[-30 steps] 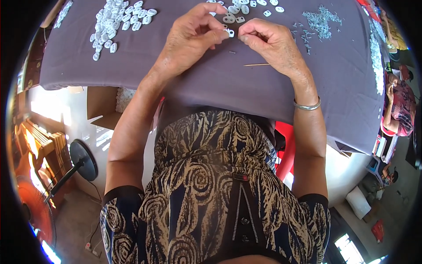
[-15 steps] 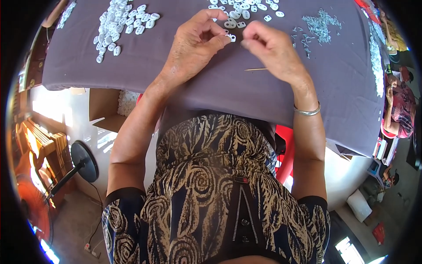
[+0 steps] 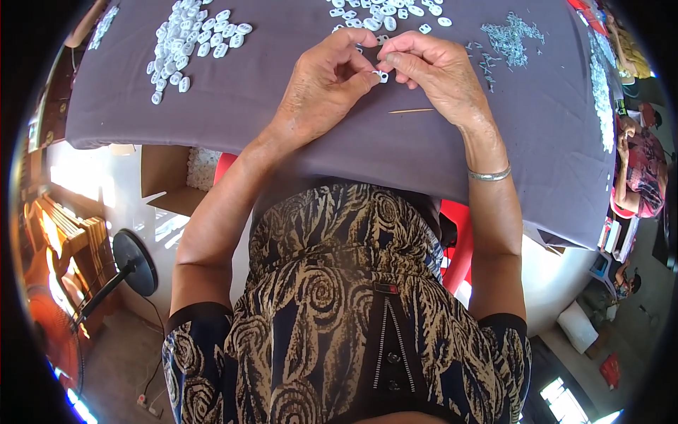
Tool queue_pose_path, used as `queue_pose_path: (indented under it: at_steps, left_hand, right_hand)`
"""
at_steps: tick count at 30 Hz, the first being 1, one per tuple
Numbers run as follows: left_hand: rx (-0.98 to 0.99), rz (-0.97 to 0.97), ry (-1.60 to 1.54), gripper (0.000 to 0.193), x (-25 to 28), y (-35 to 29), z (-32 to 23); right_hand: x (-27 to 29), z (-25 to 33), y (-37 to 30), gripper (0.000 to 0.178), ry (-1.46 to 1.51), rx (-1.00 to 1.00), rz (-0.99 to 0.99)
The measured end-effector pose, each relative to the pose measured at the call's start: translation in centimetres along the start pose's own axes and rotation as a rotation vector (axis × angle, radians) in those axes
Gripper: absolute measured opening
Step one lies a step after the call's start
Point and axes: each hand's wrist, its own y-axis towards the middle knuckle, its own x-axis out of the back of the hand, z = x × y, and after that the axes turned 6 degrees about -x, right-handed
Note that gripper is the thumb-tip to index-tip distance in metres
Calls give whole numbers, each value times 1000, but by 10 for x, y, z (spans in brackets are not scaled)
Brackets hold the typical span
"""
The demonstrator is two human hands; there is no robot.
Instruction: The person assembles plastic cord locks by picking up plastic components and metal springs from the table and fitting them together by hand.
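Note:
My left hand (image 3: 325,85) pinches a small white plastic piece with holes (image 3: 383,78) between thumb and fingertip. Close against it is my right hand (image 3: 441,78), its thumb and forefinger pressed together at the top of the piece. Whatever those right fingertips hold is too small to make out. A thin wooden stick (image 3: 410,110) lies on the cloth just below the right hand. Beyond both hands, loose white oval pieces (image 3: 388,10) are scattered. To their right is a heap of small silvery metal pins (image 3: 512,41).
A pile of white oval pieces (image 3: 185,35) lies at the left on the grey tablecloth (image 3: 551,141). Below the table's left edge stands an open cardboard box (image 3: 162,173) with white pieces inside. A fan (image 3: 134,261) is at lower left. Another person (image 3: 639,166) sits at far right.
My right hand has moved left to meet the white piece in my left hand. The left hand has shifted slightly right and toward me.

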Motion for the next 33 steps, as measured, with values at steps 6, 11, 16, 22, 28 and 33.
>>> queue_pose_path:
  at_steps: [6, 11, 16, 22, 28, 33]
  left_hand:
    - [-20, -7, 27, 28, -1, 0, 1]
    - [-41, -7, 69, 28, -1, -1, 1]
    - [-39, 3, 62, 29, -2, -1, 0]
    - [-51, -23, 107, 30, -5, -3, 0]
    - [-74, -67, 171, 30, -7, -2, 6]
    - [-52, -103, 228, 34, -10, -3, 12]
  right_hand:
    - [-1, 1, 1, 16, -79, 29, 22]
    - [-2, 4, -1, 15, -86, 28, 23]
    - [-1, -5, 1, 18, -147, 63, 46]
    - [-1, -3, 0, 15, -307, 56, 16]
    - [-5, 7, -1, 14, -457, 83, 4]
    - [-7, 2, 1, 16, -460, 92, -38]
